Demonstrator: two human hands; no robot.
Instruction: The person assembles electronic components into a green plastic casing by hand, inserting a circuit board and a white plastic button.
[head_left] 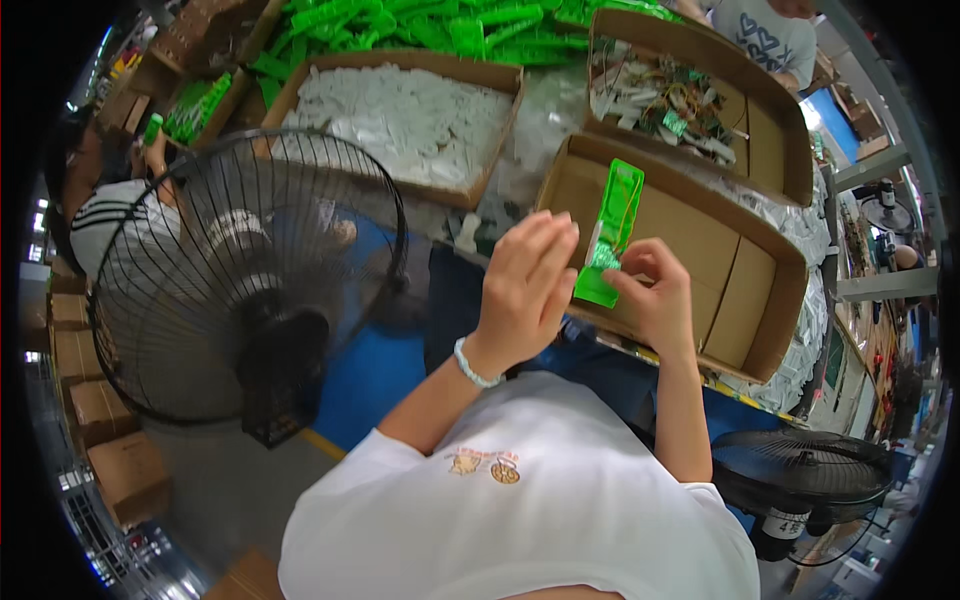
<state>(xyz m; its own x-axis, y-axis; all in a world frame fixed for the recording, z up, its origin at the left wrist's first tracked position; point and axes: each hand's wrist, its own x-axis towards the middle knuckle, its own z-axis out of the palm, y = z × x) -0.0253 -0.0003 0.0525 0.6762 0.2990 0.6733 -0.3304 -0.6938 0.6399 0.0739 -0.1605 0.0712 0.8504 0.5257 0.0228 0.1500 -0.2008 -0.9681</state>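
Note:
A long bright green plastic casing (pixel 622 195) is held up over the near cardboard box. Inside its lower part sits a small green circuit board (pixel 604 256), with a thin yellowish wire running up along the casing. My right hand (pixel 655 290) pinches the casing's lower right side near the board, thumb and fingers bent. Close by on the left is my left hand (pixel 525 285), its fingers stretched out and its thumb near the casing's lower left edge. Whether that thumb touches the casing is hard to make out.
Beneath my hands stands a cardboard box (pixel 755 255). Behind it, another box (pixel 775 150) holds wired boards; white pieces fill a box (pixel 480 185) left of it. Green casings (pixel 400 30) lie heaped beyond. A large fan (pixel 250 270) stands left, another fan (pixel 800 465) right. Two people work nearby.

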